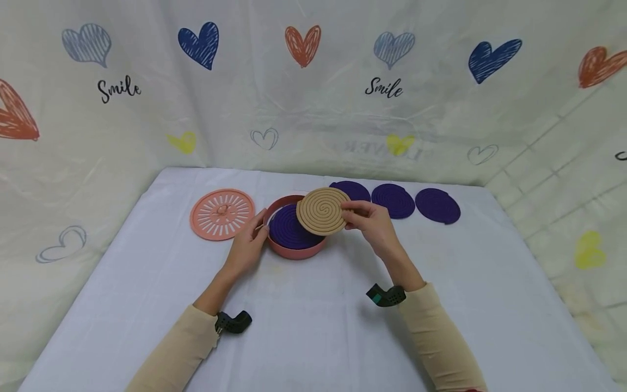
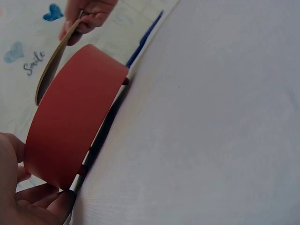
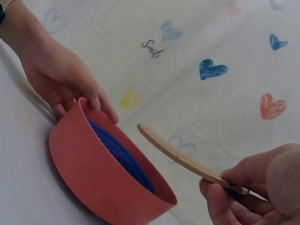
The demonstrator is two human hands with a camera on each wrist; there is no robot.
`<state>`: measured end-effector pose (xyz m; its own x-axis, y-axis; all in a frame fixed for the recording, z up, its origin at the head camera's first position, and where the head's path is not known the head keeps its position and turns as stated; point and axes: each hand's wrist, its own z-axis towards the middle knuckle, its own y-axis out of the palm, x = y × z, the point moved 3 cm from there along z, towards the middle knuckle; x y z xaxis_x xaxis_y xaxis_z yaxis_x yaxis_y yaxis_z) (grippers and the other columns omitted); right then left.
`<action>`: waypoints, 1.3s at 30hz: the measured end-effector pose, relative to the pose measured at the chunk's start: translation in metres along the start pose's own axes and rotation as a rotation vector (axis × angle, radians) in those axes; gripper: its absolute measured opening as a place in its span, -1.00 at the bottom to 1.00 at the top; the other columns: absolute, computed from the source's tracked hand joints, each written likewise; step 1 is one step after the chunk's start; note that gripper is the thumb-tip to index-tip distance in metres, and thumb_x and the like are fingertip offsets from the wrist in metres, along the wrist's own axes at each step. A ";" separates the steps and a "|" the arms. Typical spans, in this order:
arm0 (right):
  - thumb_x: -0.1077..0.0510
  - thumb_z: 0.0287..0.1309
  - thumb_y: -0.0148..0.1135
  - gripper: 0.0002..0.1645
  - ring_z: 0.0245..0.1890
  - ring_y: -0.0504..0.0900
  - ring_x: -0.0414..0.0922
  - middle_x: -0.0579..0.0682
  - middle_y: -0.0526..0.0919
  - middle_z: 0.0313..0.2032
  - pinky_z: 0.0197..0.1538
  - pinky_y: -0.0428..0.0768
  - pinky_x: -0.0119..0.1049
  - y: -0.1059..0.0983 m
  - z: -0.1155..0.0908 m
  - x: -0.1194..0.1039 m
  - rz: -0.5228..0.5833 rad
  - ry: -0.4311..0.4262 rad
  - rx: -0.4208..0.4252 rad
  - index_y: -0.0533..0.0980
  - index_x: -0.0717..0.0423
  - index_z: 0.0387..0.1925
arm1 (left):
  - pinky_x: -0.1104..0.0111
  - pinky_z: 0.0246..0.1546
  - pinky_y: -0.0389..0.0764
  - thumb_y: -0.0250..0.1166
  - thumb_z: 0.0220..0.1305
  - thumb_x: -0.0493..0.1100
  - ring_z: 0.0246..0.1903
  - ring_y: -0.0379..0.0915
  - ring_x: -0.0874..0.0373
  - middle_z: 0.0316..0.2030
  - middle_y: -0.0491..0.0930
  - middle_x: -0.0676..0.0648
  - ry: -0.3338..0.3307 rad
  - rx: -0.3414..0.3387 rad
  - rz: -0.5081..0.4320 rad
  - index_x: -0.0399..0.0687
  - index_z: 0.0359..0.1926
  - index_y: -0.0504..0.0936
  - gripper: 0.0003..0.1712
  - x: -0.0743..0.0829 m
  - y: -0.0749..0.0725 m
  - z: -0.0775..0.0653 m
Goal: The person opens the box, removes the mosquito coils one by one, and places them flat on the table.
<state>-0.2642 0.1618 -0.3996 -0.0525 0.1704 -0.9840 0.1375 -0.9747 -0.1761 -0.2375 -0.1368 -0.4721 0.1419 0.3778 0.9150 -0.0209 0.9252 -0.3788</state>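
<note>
My right hand (image 1: 370, 224) pinches a tan mosquito coil (image 1: 320, 211) by its right edge. The coil is raised, and in the head view it covers the upper right of a round coral-red box (image 1: 297, 253). Gripping the box's left wall is my left hand (image 1: 246, 246), thumb at the rim. Inside lies a dark purple coil (image 1: 289, 228), partly hidden by the tan one. In the right wrist view the tan coil (image 3: 180, 159) appears edge-on, apart from the box (image 3: 93, 164). The left wrist view shows the box's outer wall (image 2: 77, 117) standing on the cloth.
A slotted coral lid (image 1: 222, 214) with a small raised handle lies left of the box. Behind and to the right, purple coils (image 1: 393, 201) lie in a row, the rightmost (image 1: 437, 206) set slightly apart. White cloth (image 1: 303, 326) covers the table; a heart-printed curtain (image 1: 313, 109) hangs behind.
</note>
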 end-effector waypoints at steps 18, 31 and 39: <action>0.23 0.26 0.32 -0.63 -0.39 0.68 -0.29 -0.11 0.72 -0.25 -0.25 0.73 -0.46 -0.013 0.005 0.007 0.033 0.002 0.050 0.61 0.33 0.06 | 0.10 0.39 0.42 0.05 0.54 -0.07 0.38 0.37 -0.06 0.47 0.29 -0.13 -0.014 -0.011 -0.036 -0.02 0.53 0.21 -0.38 0.000 0.001 0.001; 0.27 0.27 0.30 -0.57 -0.39 0.66 -0.32 -0.15 0.71 -0.27 -0.27 0.70 -0.52 -0.034 0.011 0.009 0.081 0.012 0.119 0.55 0.42 0.11 | 0.11 0.38 0.44 0.05 0.53 -0.07 0.36 0.40 -0.03 0.46 0.33 -0.10 -0.009 -0.006 0.011 0.01 0.53 0.22 -0.38 0.000 0.000 0.000; 0.24 0.29 0.29 -0.57 -0.36 0.67 -0.33 -0.17 0.69 -0.25 -0.27 0.70 -0.53 -0.045 0.013 0.014 0.060 0.041 0.155 0.55 0.38 0.14 | 0.11 0.38 0.44 0.06 0.52 -0.06 0.35 0.41 -0.02 0.44 0.35 -0.10 -0.011 -0.006 0.010 0.02 0.52 0.24 -0.39 0.000 -0.001 -0.001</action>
<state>-0.2840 0.2066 -0.4050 -0.0075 0.1143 -0.9934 -0.0156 -0.9933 -0.1141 -0.2369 -0.1375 -0.4718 0.1304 0.3874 0.9126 -0.0166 0.9212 -0.3887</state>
